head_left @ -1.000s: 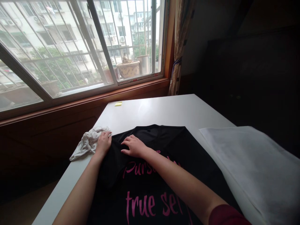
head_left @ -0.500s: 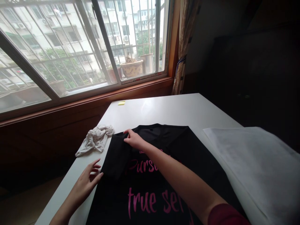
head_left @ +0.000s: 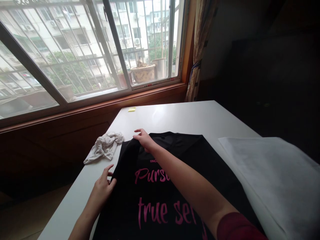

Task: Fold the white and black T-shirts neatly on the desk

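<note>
A black T-shirt (head_left: 155,190) with pink lettering lies spread on a white table (head_left: 185,116). At its upper left shoulder, my right hand (head_left: 145,139) pinches the fabric and lifts it a little, the arm crossing over the print. My left hand (head_left: 103,183) is at the shirt's left edge, below the sleeve, with thumb and fingers closed on the black cloth there. Between the two hands the sleeve fabric is raised and folded inward.
A crumpled whitish cloth (head_left: 106,146) lies at the table's left edge. Translucent white sheeting (head_left: 272,176) covers the right side. A yellow note (head_left: 131,109) is near the far left corner. Beyond stand a barred window and a curtain (head_left: 197,56).
My right hand has moved slightly up and right, raising the shoulder fabric. My left hand has moved right and up to the shirt's edge and closed on it.
</note>
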Tool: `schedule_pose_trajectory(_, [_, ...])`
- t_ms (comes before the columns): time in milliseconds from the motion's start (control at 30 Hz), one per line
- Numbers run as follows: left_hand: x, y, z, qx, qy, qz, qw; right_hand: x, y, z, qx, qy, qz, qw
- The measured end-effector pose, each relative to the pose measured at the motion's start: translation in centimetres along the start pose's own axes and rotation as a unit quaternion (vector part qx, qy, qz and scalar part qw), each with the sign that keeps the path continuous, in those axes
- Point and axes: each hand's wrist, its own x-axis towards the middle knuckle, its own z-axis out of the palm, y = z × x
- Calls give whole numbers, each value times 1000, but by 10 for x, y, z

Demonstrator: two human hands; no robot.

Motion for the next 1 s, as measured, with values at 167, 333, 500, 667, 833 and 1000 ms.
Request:
schedule_pose_trajectory(167, [-5,3,0,1,-28,0,1000,-6,-5,3,66,1,28,997])
schedule_pose_trajectory(333, [-9,13,3,31,58,-4,998,-12,-13,5,90,-2,32,995])
schedule_pose_trajectory(500, [-3,11,-10,23,107,22,994,-16,-14,4,57,-4,44,997])
schedule_pose_trajectory(667, [2,-16,-8,108,98,132,980,-15,4,-5,-30,5,73,997])
schedule_pose_trajectory(833, [2,-45,1,160,51,282,945,-13,16,-15,-89,18,102,991])
schedule_pose_trajectory(1000, [2,-46,-1,187,59,292,936,-23,16,-14,-67,-14,151,986])
